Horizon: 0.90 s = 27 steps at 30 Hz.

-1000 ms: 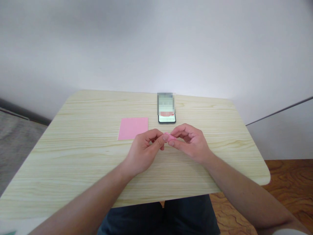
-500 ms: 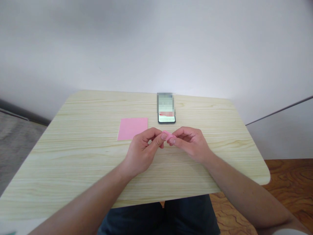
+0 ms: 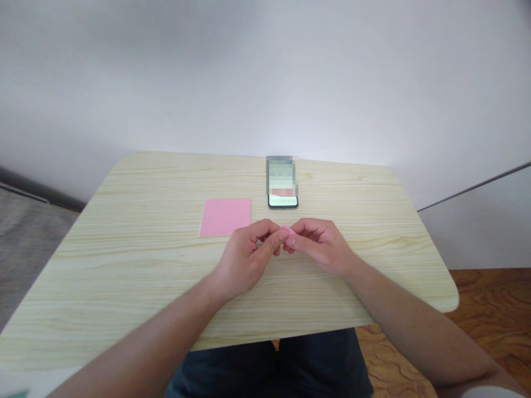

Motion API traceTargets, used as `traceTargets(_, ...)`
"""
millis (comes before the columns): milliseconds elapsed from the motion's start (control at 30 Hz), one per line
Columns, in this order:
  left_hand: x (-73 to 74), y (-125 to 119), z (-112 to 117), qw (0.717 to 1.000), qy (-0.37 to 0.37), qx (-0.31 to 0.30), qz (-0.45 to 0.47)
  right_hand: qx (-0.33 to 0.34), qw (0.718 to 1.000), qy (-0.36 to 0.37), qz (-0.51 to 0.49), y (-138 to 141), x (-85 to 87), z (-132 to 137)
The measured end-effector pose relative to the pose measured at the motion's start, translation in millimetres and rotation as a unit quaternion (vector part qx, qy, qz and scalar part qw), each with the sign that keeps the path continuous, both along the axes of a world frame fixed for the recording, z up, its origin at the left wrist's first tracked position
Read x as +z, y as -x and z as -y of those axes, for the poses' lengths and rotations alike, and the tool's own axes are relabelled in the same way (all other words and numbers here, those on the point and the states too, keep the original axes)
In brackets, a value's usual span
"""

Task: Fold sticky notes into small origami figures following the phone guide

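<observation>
Between my two hands, above the middle of the table, is a small folded piece of pink paper [image 3: 287, 229]. My left hand [image 3: 249, 255] pinches it from the left with thumb and fingers. From the right, my right hand [image 3: 320, 246] grips it, the thumb lying along its lower side. The fingertips of both hands almost meet and cover most of the paper, so its folded shape is largely hidden. Flat on the table, just beyond my left hand, lies a pink square sheet of paper [image 3: 226, 216].
A phone [image 3: 283, 202] with a lit, partly blurred screen lies beyond my hands near the wall [image 3: 265, 83]. The pale wood-grain table [image 3: 136, 249] has rounded corners, and its front edge is close to my legs [image 3: 269, 367].
My left hand has shifted slightly right, bringing the fingertips closer together. Less of the small pink paper shows between them. The sheet and the phone stay put.
</observation>
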<state>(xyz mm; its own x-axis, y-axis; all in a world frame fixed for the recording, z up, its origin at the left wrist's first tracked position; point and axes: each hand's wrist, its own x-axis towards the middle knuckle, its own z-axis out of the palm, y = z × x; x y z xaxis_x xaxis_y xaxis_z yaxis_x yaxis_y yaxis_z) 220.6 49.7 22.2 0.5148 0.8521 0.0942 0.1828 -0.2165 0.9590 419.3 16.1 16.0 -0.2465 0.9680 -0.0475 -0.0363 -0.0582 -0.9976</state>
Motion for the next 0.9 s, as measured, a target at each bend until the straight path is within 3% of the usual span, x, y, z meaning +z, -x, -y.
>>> traceTargets(200, -1.8, 1, -3, 1.000, 0.020, 0.000, -0.024, -0.013, 1.000, 0.020, 0.003, -2, 0.9, -3)
traceTargets(467, 2.2, 0, -2, 0.999, -0.001, 0.012, -0.043, -0.019, 0.988, 0.110, -0.108, -6, -6.8, -11)
traceTargets(633, -1.8, 0, -3, 0.999, -0.006, 0.017, -0.047, -0.020, 0.981, 0.147, -0.124, -5, -6.7, -11)
traceTargets(900, -2.5, 0, -4, 0.998, 0.033, 0.001, -0.048, -0.038, 0.997, 0.058, -0.023, -3, -4.2, -8)
